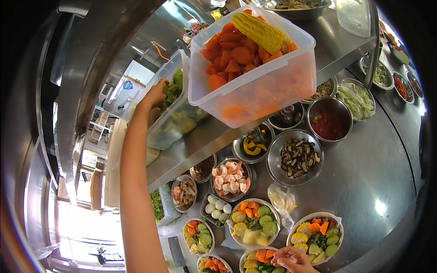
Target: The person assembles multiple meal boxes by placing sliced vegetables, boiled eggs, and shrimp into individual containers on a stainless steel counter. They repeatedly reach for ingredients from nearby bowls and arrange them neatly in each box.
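My left arm stretches up to a raised shelf, where my left hand (157,94) reaches into a clear plastic tub of green leafy vegetables (174,91). Its fingers bend down among the leaves and are mostly hidden. Low in the view, my right hand (291,260) hovers at a bowl of carrot, corn and greens (260,261), fingers curled together; whether anything is in them does not show. Beside it stands another filled bowl (317,236) with corn, carrot, cucumber slices and greens. A third such bowl (255,223) sits just behind.
On the shelf (191,157), a tub of cut carrots (250,86) carries a corn cob (261,32). Below are bowls of shrimp (231,178), sliced mushrooms (298,158) and red liquid (330,119), peeled eggs (217,208), a plastic bag (282,200) and a knife (176,252).
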A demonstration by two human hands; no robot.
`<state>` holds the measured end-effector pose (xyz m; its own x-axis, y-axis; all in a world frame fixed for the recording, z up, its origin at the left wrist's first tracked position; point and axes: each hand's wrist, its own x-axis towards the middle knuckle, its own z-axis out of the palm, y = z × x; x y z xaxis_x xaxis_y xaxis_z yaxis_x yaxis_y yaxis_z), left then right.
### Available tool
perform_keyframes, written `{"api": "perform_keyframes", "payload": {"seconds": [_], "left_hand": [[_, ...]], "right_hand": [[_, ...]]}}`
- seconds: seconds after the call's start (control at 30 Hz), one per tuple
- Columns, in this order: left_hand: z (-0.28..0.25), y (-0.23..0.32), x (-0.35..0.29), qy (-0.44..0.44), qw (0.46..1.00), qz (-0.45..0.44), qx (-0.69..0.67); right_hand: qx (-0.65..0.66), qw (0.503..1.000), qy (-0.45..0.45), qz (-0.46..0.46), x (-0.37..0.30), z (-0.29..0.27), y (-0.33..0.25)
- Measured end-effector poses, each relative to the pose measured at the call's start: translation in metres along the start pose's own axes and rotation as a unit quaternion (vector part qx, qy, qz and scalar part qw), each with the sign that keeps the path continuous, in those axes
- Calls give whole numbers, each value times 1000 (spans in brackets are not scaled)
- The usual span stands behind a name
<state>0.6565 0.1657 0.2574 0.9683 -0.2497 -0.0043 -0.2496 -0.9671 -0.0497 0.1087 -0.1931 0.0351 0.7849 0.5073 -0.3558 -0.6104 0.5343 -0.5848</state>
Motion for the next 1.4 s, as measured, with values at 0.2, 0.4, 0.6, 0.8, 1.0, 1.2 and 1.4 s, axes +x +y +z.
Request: {"api": "perform_keyframes", "payload": {"seconds": [0.2, 0.4, 0.6, 0.8, 1.0, 1.2, 1.4], "left_hand": [[-15, 41, -19, -39, 994, -97, 38], [-20, 48, -21, -14, 982, -72, 173], [-15, 36, -20, -12, 989, -17, 147], [-17, 41, -31, 44, 988, -66, 136], [-21, 47, -48, 95, 990, -57, 84], [-46, 72, -80, 180, 977, -57, 100], [-78, 141, -198, 244, 931, 80, 260]], "right_hand": [[-3, 1000, -3, -22, 1, 1, 1], [6, 1000, -4, -11, 1, 1, 2], [0, 1000, -9, -16, 2, 2, -1], [-18, 1000, -12, -17, -1, 4, -4], [-22, 999, -9, -39, -8, 8, -1], [-75, 995, -2, -60, -16, 9, 3], [-75, 991, -27, -108, -31, 14, 14]]}}
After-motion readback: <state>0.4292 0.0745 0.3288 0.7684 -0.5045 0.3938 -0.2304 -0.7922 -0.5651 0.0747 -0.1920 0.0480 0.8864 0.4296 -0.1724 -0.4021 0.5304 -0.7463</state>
